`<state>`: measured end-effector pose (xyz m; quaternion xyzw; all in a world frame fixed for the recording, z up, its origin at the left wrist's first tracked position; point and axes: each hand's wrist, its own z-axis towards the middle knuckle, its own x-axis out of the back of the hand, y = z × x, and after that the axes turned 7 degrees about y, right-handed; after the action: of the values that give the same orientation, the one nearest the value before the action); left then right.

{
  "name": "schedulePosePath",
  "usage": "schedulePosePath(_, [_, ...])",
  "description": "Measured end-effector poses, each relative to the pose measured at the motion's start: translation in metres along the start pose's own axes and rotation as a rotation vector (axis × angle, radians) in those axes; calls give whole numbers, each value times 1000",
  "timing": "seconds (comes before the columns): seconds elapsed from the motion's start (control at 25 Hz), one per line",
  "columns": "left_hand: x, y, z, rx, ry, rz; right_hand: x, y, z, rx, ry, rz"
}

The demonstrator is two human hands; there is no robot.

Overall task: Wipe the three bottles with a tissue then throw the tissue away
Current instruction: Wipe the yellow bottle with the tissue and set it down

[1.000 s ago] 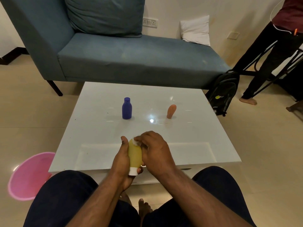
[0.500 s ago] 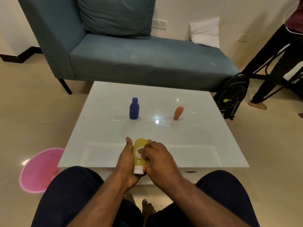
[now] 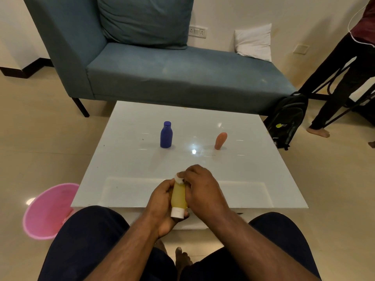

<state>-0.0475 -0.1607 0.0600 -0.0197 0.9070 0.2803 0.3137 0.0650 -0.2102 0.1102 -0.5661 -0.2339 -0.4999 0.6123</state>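
Observation:
A yellow bottle (image 3: 179, 195) with a white cap pointing toward me is held in my left hand (image 3: 160, 201) over the near edge of the white table (image 3: 129, 163). My right hand (image 3: 203, 189) presses a small white tissue (image 3: 179, 179) against the bottle's far end. A blue bottle (image 3: 166, 135) stands upright at the table's middle left. An orange bottle (image 3: 220, 140) stands to its right, slightly tilted.
A pink bin (image 3: 47, 209) sits on the floor left of the table. A blue sofa (image 3: 172, 74) stands behind the table. A black backpack (image 3: 288, 120) leans at the sofa's right end, with a person's legs (image 3: 332, 94) beyond it.
My right hand has slid the tissue from the middle of the yellow bottle up to its far end. The view has shifted slightly; the other two bottles have not moved.

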Motion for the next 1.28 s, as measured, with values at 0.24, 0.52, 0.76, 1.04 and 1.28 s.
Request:
schedulePosePath(0.24, [8, 1, 5, -16, -55, -58, -5, -9, -26, 130, -29, -22])
schedulePosePath(0.52, [8, 1, 5, -12, -91, -70, -3, -12, -21, 136, 2, -39])
schedulePosePath(0.76, [2, -2, 6, 38, -61, -58, -4, 0, -17, 68, 69, 13])
schedulePosePath(1.04, [2, 4, 1, -24, 36, -38, 1, 7, -49, 55, 57, 93])
schedulePosePath(1.28, [1, -4, 5, -138, 200, 175, 1, 20, -47, -77, 145, 116])
